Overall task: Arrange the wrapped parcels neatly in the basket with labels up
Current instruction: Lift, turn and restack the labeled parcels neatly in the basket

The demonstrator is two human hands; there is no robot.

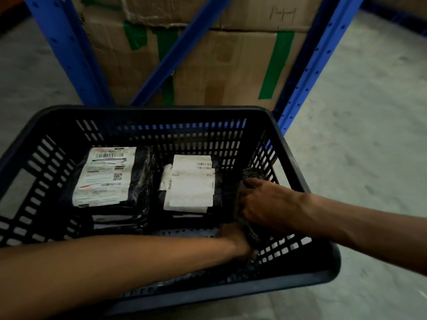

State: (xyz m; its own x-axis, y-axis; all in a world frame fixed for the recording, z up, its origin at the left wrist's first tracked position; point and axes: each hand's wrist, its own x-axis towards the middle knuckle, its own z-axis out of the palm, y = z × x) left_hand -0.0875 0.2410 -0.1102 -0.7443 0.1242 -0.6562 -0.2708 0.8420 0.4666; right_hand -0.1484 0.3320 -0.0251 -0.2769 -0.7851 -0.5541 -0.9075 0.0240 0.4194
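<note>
Your black slatted basket (pixel 147 116) sits on the concrete floor (pixel 360 135), directly in front of blue racking (pixel 69 54) loaded with taped cardboard cartons (pixel 219 65). Inside the basket, against its left half, a stack of black-wrapped parcels (pixel 106 179) lies flat with a large white shipping label facing up. Beside that stack, near the basket's centre, a second black parcel (pixel 188 183) lies flat, also label up, its label creased at the left edge.

Along the basket's right wall, a dark wrapped parcel (pixel 250 176) stands on edge; no label shows on it. Your right hand (pixel 258 202) reaches over the right rim and your fingers are curled closed around the parcel's upper part. Your left hand (pixel 235 239) crosses the near rim and meets the same parcel at its lower end, close to the basket floor. The fingers there are hidden behind the parcel and in shadow, so I cannot tell their grip.
</note>
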